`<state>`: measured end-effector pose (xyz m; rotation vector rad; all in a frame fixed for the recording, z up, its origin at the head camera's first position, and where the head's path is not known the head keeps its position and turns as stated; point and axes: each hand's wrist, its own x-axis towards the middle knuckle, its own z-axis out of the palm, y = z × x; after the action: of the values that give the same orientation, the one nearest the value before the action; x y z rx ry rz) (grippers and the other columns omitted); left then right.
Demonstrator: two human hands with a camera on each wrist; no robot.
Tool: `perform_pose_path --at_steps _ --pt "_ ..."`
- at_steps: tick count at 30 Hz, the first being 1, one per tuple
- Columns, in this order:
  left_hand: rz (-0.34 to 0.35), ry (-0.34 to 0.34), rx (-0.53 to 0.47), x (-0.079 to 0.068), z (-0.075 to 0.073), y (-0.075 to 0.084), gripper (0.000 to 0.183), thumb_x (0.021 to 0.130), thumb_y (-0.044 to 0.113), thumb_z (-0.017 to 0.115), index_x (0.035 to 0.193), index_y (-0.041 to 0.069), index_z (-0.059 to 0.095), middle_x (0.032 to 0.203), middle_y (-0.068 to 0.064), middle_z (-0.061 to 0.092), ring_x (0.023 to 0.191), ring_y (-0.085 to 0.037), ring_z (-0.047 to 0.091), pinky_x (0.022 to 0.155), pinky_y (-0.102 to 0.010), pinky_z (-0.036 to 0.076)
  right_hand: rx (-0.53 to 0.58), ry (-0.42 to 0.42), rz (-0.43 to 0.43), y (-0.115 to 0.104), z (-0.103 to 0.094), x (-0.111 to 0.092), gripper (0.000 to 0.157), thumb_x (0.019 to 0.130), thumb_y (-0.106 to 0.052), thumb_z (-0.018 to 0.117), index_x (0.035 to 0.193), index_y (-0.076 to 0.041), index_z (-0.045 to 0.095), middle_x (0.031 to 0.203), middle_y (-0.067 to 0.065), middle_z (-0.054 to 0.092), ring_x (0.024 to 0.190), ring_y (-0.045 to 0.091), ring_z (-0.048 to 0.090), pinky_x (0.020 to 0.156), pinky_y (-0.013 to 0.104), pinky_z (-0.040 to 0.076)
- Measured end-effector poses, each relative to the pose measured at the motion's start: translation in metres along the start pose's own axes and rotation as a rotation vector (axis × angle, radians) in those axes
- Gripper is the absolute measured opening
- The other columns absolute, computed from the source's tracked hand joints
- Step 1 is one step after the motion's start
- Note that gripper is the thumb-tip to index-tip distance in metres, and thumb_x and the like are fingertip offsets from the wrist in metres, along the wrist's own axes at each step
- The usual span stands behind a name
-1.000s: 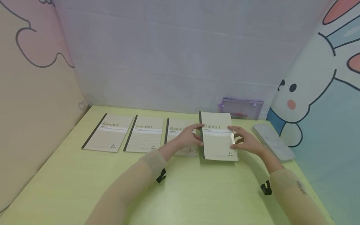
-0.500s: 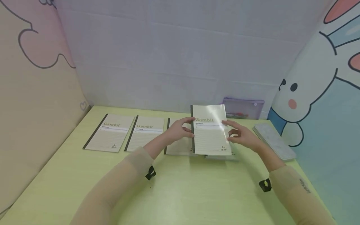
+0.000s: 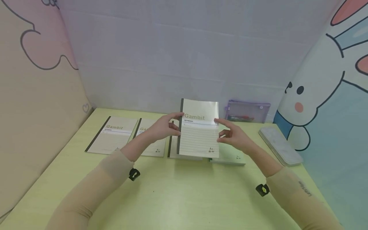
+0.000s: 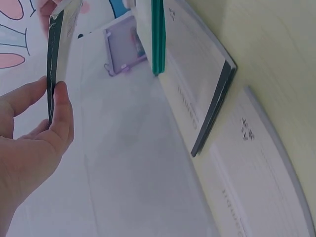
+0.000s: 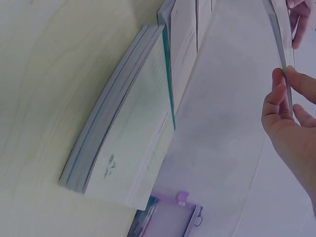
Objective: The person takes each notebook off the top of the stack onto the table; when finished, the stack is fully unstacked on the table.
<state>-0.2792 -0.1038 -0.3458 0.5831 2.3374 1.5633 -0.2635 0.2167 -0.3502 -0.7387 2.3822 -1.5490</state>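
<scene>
Both hands hold a cream Gambit notebook [image 3: 199, 137] with a dark spine, raised above the table in the head view. My left hand [image 3: 162, 128] pinches its spine edge between thumb and fingers, and my right hand [image 3: 235, 136] pinches the opposite edge. In the left wrist view the notebook [image 4: 63, 49] appears edge-on. Below it and to the right, a stack of green-spined notebooks [image 5: 133, 118] lies on the table, partly covered in the head view. A dark-spined notebook [image 3: 173, 148] lies under the raised one, mostly hidden.
Two more notebooks, the leftmost one [image 3: 113, 135] and its neighbour [image 3: 156, 148], lie along the left of the yellow table [image 3: 178, 198]. A purple zip pouch [image 3: 258, 111] leans on the back wall. A grey case [image 3: 280, 145] lies by the right wall.
Both hands have lifted the dark-spined notebook off the right-hand spot and carried it left and up. The green-spined stack beneath it has come into view.
</scene>
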Motion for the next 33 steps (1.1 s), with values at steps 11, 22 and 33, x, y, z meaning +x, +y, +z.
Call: perform_pose_path --at_steps 11,22,33 --pt "0.011 0.004 0.167 -0.047 -0.052 0.008 0.085 0.081 0.005 0.071 0.147 0.033 0.028 0.144 -0.001 0.034 0.09 -0.019 0.062 0.083 -0.035 0.051 0.061 0.056 -0.001 -0.042 0.05 0.013 0.083 0.079 0.001 0.073 0.148 -0.019 0.032 0.148 0.001 0.029 0.087 0.01 0.062 0.078 0.022 0.054" --pt "-0.003 0.016 0.216 -0.092 -0.094 -0.008 0.088 0.081 0.018 0.075 0.148 0.038 0.023 0.145 -0.004 0.033 0.09 -0.018 0.065 0.083 -0.034 0.051 0.188 0.018 -0.032 -0.065 0.098 0.026 0.085 0.078 0.004 0.073 0.149 -0.016 0.03 0.149 0.003 0.029 0.087 0.011 0.064 0.079 0.026 0.055" --pt "0.018 0.012 0.137 -0.142 -0.126 -0.033 0.083 0.084 0.014 0.072 0.15 0.029 0.023 0.13 -0.01 0.042 0.092 -0.022 0.063 0.076 -0.034 0.054 0.222 -0.022 0.008 -0.078 0.161 0.03 0.092 0.076 0.003 0.075 0.15 -0.022 0.027 0.149 0.0 0.027 0.087 0.015 0.065 0.077 0.025 0.055"
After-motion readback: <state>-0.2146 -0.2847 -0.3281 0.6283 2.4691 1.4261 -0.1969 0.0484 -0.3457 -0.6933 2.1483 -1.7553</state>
